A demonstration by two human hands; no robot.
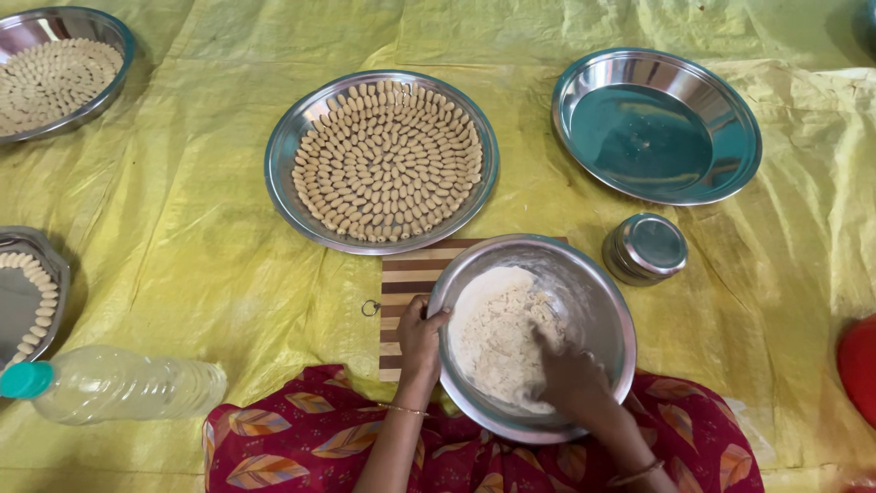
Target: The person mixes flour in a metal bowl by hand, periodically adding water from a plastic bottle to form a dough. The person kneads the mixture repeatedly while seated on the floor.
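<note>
Right hand (570, 379) sits inside the round steel mixing bowl (598, 292), fingers curled down into the pale crumbly flour dough (493, 329), gripping or pressing it; exact closure is hidden by flour. Left hand (420, 338) is clamped on the bowl's left rim, thumb over the edge. The dough lies directly under and just left of the right hand, between both hands, the right one nearer. The bowl rests on a striped wooden board (408, 278). Beyond it is a steel plate filled with rings of small shaped dough pieces (383, 160), an empty steel plate (657, 123) far right, a small lidded steel tin (645, 248) just beside the bowl, and a clear plastic bottle with teal cap (109, 383) lying left.
</note>
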